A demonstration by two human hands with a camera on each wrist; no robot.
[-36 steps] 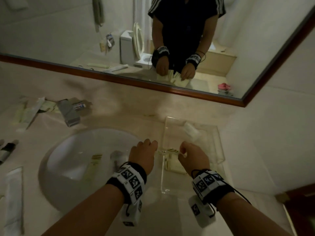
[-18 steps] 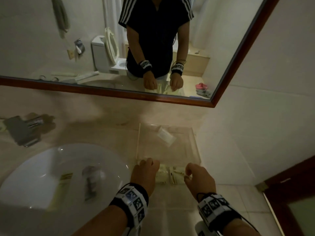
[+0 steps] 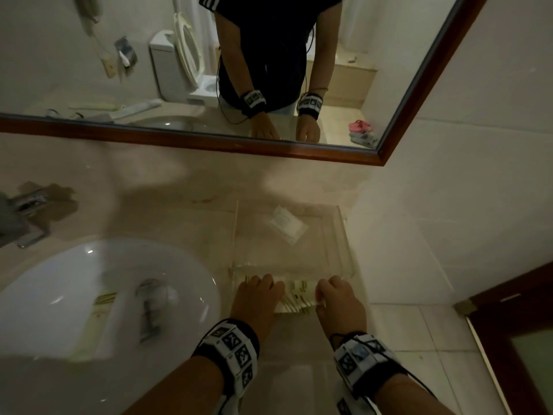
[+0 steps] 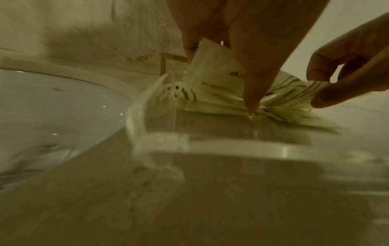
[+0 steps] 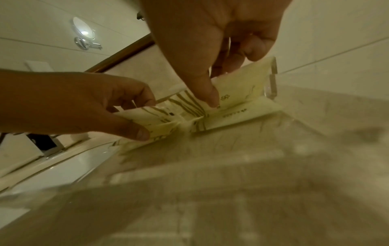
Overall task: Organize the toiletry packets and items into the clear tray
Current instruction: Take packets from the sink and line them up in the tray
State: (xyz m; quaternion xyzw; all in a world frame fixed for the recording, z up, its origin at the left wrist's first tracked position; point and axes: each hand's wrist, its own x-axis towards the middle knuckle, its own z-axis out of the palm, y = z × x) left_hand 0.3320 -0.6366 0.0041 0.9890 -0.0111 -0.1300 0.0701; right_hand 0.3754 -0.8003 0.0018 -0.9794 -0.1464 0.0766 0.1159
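Note:
A clear tray stands on the counter to the right of the sink, with one white packet lying at its far end. At its near end stands a fanned row of pale yellow packets with dark stripes. My left hand pinches the left end of the row and my right hand pinches the right end. In the left wrist view my thumb presses down on the packets behind the tray's near wall. The right wrist view shows my right hand's thumb on the packets and my left hand at the row's other end.
A white sink basin lies to the left, with a yellow packet and a drain plug in it. The faucet sits at the far left. A wood-framed mirror hangs behind, the tiled wall is close on the right, and a dark door is at the lower right.
Both hands have brought the row of packets down and toward me, to the tray's near end. The view has swung right, so the items on the left of the counter are out of sight.

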